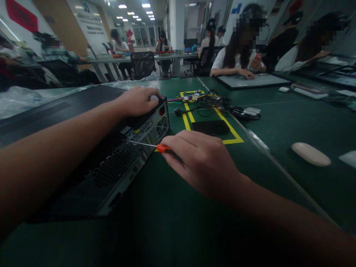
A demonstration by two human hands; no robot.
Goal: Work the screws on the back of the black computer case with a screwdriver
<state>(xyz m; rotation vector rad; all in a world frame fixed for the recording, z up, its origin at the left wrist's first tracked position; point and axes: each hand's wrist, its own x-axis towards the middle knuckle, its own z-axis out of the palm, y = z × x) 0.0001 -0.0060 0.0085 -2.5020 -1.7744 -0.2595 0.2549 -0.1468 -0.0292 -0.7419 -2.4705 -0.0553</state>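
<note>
A black desktop computer case (pixel 83 148) lies on its side on the green table (pixel 167 222), its perforated rear panel facing me. My left hand (pixel 139 101) rests curled over the case's top far corner, above the fan grille. My right hand (pixel 197 163) is closed around a screwdriver (pixel 150 145) with an orange handle. Its thin metal shaft points left, and the tip touches the rear panel near the ports.
A yellow-taped rectangle (pixel 233 135) on the table holds a flat black device (pixel 210 127) and a tangle of cables (pixel 208 99). A white oval object (pixel 310 154) lies at the right. Clear plastic wrap (pixel 19 98) lies at the far left. People sit working across the table and farther back.
</note>
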